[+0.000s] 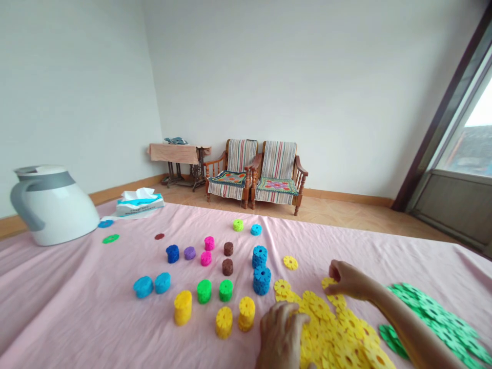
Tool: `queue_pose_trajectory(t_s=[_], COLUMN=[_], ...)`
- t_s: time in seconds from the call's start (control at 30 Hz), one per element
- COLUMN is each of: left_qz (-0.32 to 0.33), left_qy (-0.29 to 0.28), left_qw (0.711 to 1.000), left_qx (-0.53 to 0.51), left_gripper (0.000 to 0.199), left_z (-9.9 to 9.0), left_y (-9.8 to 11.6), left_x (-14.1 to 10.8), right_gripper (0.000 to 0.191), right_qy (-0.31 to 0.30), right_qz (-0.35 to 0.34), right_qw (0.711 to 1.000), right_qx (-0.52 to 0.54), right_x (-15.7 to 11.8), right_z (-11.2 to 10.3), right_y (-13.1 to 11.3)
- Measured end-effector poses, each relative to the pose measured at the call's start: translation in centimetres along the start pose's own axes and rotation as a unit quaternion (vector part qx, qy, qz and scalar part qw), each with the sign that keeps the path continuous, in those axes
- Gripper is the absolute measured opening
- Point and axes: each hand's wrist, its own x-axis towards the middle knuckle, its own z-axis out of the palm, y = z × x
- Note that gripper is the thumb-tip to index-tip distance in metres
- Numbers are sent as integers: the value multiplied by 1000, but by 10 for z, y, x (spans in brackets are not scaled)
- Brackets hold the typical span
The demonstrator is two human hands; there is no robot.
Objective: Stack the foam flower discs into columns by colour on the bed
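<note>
Right hand (348, 281) reaches in from the side, fingers curled down at the upper edge of a heap of yellow foam flower-shaped discs (340, 335), fingertips on a disc there. Whether they pinch it or only rest on it cannot be told. Left hand (280, 335) lies lower and nearer the camera, fingers bent against the heap's left edge; no disc shows clearly held there either.

Discs this thin and light would likely lift cleanest pinched by the rim, one at a time, since their notched edges overlap and could catch on their neighbours if dragged through the pile.

Just left of the left hand stand three short yellow stacks (246, 313), with green stacks (215, 290) and blue stacks (261, 271) beyond them. A lone yellow disc (290, 263) lies ahead of the right hand, apart from the heap. Right of the right forearm (415, 323) spreads a heap of green foam discs (434, 318) — everything on a pink bedsheet (77, 287).
</note>
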Motion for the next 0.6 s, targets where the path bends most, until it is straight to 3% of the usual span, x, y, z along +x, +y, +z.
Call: queue_pose_trajectory(t_s=[0.13,0.33,0.6], left_qz=[-8,-34,-34], left_qy=[-14,-15,-14], left_qw=[1000,999,999], left_qx=[-7,-15,-21], left_gripper=[46,40,48], left_z=[-8,-12,-5], left_y=[6,9,3], left_x=[0,0,1], right_gripper=[16,11,16], right_qy=[-23,-4,24], right_qz=[4,53,86], right_qw=[997,981,980], right_qx=[80,186,177], right_x=[8,30,45], right_z=[5,35,55], right_y=[-21,-57,-58])
